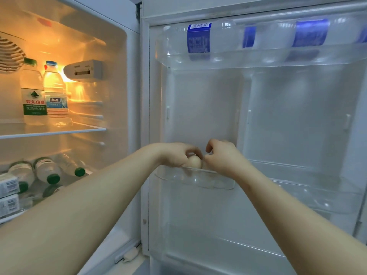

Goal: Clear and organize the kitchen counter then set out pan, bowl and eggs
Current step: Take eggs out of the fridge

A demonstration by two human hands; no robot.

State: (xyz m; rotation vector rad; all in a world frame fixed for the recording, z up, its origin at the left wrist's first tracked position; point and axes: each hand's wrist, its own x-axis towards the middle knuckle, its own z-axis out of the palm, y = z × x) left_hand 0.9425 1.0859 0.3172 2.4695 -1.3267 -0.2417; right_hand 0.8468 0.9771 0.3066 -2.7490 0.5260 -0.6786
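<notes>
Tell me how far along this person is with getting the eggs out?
Done: the fridge door stands open. In hand: the left hand grips an egg at the small clear door bin; the right hand curls beside it, its hold hidden. Left: the egg is not yet out of the fridge; the rest of the job lies out of view.

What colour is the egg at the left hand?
The egg is pale beige; head view.

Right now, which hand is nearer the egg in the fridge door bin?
Left. The left hand curls over the egg, gripping it from above. The right hand sits just to the egg's right, above the door bin; whether it touches the egg is unclear.
</notes>
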